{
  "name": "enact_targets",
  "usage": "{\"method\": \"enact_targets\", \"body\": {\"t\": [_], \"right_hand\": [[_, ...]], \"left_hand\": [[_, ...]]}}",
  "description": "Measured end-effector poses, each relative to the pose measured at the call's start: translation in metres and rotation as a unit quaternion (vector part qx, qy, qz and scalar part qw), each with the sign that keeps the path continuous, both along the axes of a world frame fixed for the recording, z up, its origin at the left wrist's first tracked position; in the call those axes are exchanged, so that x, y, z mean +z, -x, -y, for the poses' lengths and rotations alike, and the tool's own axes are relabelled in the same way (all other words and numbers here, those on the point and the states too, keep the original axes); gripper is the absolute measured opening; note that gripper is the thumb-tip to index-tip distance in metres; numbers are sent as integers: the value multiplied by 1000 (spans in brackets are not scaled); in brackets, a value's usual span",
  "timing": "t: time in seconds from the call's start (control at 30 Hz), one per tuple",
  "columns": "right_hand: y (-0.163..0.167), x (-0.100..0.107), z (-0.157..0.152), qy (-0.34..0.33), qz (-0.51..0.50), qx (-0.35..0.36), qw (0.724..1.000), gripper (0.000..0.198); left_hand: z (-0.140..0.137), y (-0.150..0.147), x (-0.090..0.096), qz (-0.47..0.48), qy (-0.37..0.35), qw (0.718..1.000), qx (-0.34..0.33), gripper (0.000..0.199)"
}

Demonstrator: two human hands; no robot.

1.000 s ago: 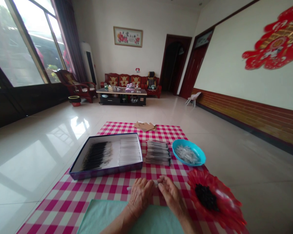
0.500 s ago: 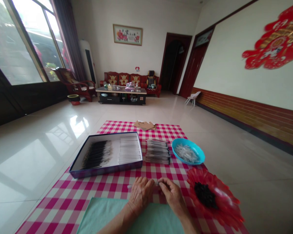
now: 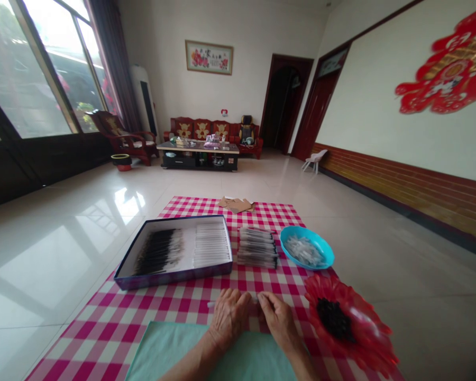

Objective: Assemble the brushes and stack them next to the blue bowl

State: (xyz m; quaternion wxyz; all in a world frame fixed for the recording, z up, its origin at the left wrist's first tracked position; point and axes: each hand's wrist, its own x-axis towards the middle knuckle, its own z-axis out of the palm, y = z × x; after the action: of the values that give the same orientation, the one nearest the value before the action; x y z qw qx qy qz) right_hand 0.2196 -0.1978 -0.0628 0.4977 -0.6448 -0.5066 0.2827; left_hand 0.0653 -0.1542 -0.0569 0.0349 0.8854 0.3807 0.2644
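My left hand is closed around a slim, whitish translucent pen barrel, whose one end sticks out to the left. At the barrel's right end my right hand has thumb and forefinger pinched together; any small part between them is hidden. In front of my hands stands a shallow dark-blue box with a white inside. It holds a row of black-ended refills and a row of clear pen barrels. Beside the box lies a stack of pens with dark ends.
A blue bowl of small clear pieces stands at the right. Nearer is a red flower-shaped dish holding small black parts. A green cloth lies under my forearms on the checked tablecloth. Cardboard scraps lie at the far edge.
My right hand's fingers have shifted slightly at the barrel's right end. The left hand keeps its grip; the whole view has moved very slightly.
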Motion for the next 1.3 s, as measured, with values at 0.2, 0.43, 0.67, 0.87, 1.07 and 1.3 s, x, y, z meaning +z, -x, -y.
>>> {"method": "enact_targets", "body": {"t": [0.2, 0.43, 0.67, 0.87, 1.07, 1.3], "right_hand": [[-5, -1, 2, 0, -50, 29, 998, 26], [-5, -7, 2, 13, -63, 16, 998, 24], [-17, 34, 9, -40, 66, -47, 996, 26], [-85, 70, 46, -12, 284, -144, 948, 26], [-140, 44, 73, 36, 405, -197, 892, 27], [-56, 54, 36, -64, 287, -52, 954, 25]], "left_hand": [[-1, -1, -2, -3, 15, 1000, 3, 16], [-2, -1, -1, 4, 26, 1000, 6, 20], [-5, 0, -10, 24, 17, 1000, 9, 23], [-4, -1, -12, 39, 2, 999, 9, 22], [-5, -1, -13, 46, 1, 999, 6, 20], [-3, -1, -12, 58, 1, 998, -23, 18]]}}
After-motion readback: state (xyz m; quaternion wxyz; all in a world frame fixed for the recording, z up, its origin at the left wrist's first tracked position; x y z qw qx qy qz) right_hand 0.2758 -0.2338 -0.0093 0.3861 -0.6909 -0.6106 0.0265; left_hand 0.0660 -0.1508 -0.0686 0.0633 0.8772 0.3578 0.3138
